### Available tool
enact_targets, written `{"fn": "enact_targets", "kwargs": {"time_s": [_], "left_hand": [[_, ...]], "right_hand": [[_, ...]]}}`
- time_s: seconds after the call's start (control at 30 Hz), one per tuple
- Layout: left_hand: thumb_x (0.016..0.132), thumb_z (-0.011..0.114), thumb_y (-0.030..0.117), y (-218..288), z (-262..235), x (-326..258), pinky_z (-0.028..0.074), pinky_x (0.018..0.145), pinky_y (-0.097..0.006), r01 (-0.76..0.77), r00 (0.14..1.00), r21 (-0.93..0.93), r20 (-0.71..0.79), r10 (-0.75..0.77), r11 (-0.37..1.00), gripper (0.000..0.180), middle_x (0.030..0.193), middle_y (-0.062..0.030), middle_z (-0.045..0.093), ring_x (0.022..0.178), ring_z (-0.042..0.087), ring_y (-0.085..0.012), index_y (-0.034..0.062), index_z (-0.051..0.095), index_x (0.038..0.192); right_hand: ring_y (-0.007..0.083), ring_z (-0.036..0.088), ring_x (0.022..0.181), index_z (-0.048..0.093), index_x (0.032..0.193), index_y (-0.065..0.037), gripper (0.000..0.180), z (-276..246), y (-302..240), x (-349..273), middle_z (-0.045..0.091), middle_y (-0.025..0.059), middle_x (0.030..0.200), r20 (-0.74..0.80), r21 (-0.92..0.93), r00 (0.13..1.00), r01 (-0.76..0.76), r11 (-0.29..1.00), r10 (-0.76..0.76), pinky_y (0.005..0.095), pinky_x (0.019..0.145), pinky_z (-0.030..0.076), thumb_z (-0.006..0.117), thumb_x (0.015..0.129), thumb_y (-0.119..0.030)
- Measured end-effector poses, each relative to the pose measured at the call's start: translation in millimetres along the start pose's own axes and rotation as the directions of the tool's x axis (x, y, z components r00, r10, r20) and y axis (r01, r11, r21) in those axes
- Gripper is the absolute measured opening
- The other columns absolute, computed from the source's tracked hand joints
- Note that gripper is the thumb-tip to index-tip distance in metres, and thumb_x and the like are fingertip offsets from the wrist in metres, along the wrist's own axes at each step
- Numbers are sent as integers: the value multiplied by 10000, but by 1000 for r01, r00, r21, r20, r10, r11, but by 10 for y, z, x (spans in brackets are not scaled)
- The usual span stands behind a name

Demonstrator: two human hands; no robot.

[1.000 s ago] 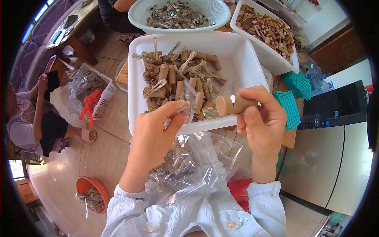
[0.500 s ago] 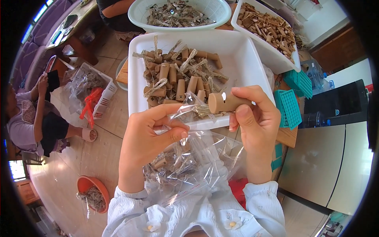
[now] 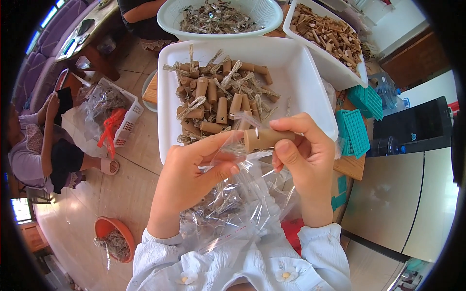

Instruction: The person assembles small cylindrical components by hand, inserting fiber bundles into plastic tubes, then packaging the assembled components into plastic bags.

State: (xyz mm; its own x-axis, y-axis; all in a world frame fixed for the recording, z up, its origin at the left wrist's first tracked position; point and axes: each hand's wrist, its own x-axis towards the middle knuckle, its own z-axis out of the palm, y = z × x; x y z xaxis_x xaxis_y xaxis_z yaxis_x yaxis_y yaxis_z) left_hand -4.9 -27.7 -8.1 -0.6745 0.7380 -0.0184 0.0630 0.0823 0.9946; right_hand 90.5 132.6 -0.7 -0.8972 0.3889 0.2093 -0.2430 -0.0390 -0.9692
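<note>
The tube (image 3: 262, 138) lies near frame centre with its long axis roughly left-right, open end pointing left, just below the white tray (image 3: 301, 72). The right hand (image 3: 303, 157) grips its right part between thumb and fingers, forearm rising from the lower edge. The left hand (image 3: 191, 172) pinches a clear film sleeve (image 3: 238, 148) at the tube's mouth. The tube is tan, cardboard-like, and cylindrical.

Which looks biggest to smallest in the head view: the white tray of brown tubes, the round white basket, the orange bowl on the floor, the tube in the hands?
1. white tray.
2. round white basket, partly cut off at the top edge, so unsure.
3. orange bowl, farther from the camera.
4. brown tube, between left hand and right hand.
</note>
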Motion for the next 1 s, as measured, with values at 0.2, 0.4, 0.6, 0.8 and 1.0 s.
{"fn": "enact_targets", "kwargs": {"time_s": [0.2,0.4,0.6,0.8,1.0], "left_hand": [[704,671,8,3,91,6,477,687,-237,-38,999,-82,-35,35,996,392,852,-91,647,780,620,-121,3,561,1081],[686,696,43,-13,97,35,473,710,-239,-112,992,60,-46,115,992,384,837,-100,645,775,615,-132,4,575,1049],[667,692,26,16,118,3,485,727,-251,-63,997,80,-35,66,995,366,833,-106,644,795,626,-134,8,592,1018],[670,692,6,59,84,18,484,716,-237,-4,998,13,57,3,1000,368,817,-90,632,789,592,-97,-49,574,1014],[695,705,20,39,56,-11,476,717,-234,55,995,-306,95,-27,950,396,896,-70,591,821,550,-98,-100,538,1033]], "right_hand": [[60,520,594,516,922,-4,223,67,-51,-24,563,30,744,-37,-7,993,-113,994,113,187,517,438,634,807,-155],[68,530,562,553,849,1,223,5,-27,-42,562,26,696,-47,-222,989,-145,964,138,197,526,442,680,763,-162],[138,559,585,613,829,-23,153,9,-108,49,542,66,727,136,-499,989,119,859,-58,240,522,452,687,703,-70],[162,566,641,628,877,-34,190,24,-168,117,546,59,774,293,-473,943,287,833,-158,259,558,469,669,691,-19],[180,556,617,631,894,-56,200,121,-83,33,564,80,835,77,-392,985,173,904,-155,274,554,474,666,700,-28]]}}
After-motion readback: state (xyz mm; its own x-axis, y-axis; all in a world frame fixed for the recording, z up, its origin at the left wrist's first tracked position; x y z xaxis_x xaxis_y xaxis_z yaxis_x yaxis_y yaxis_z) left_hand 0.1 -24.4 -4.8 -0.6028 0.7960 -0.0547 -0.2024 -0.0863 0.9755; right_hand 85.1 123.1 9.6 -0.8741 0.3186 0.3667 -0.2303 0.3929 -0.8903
